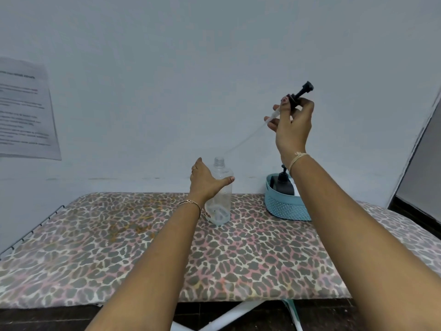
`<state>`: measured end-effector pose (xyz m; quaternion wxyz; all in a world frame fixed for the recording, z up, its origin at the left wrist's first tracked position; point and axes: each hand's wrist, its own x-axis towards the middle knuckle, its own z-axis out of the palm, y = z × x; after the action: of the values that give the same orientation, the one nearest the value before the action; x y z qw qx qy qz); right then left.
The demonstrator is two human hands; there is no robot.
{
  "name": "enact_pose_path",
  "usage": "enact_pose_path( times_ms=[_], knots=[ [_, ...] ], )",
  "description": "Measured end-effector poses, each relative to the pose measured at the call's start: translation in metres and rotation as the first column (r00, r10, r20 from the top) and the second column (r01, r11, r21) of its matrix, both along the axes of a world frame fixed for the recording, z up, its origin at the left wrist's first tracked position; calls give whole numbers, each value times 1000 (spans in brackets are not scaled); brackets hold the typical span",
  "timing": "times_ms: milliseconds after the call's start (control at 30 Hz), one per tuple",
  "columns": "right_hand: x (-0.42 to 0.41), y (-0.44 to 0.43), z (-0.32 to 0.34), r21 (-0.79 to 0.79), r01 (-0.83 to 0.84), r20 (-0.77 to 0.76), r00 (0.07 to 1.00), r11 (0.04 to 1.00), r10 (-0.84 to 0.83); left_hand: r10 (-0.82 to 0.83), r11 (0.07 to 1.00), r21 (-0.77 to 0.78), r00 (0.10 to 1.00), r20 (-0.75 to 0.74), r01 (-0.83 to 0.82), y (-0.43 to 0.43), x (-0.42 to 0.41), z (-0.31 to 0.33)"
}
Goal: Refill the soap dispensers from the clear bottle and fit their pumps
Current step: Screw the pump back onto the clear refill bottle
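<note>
A clear plastic bottle [220, 199] stands upright and uncapped on the leopard-print board [143, 247]. My left hand [206, 181] grips it around the shoulder. My right hand [292, 123] is raised above and to the right of it, holding a black pump [301, 91] by its collar. The pump's long clear tube [248, 137] slants down to the left, its tip just above the bottle's open neck. A dark dispenser [284, 183] with a black pump fitted stands inside a light blue basket [284, 206] to the right.
A pale wall rises right behind the board, with a printed sheet [23, 108] taped at the left. A wire rack edge [31, 232] runs along the board's left side. White legs [229, 316] show beneath. A dark door frame [420, 168] stands at the right.
</note>
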<state>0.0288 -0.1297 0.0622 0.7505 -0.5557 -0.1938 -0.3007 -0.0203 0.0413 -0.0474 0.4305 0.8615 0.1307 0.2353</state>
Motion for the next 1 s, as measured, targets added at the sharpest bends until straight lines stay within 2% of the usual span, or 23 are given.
enact_pose_path(
  times_ms=[300, 567, 700, 867, 1000],
  knots=[
    [15, 27, -1, -146, -12, 27, 999, 989, 17, -75, 996, -41, 997, -36, 74, 11, 12, -5],
    [19, 43, -4, -310, -35, 51, 997, 950, 54, -69, 996, -56, 998, -10, 68, 13, 13, -12],
    [22, 54, -8, -434, -108, 33, 990, 894, 136, -77, 995, -67, 997, -14, 75, 15, 12, -13],
    [30, 70, -37, -593, -203, -89, 978, 779, 187, -75, 995, -71, 997, 4, 75, 19, 13, -16],
    [34, 76, -65, -617, -252, -138, 967, 746, 213, -41, 997, -64, 996, 85, 47, 16, 16, -24]
  ],
)
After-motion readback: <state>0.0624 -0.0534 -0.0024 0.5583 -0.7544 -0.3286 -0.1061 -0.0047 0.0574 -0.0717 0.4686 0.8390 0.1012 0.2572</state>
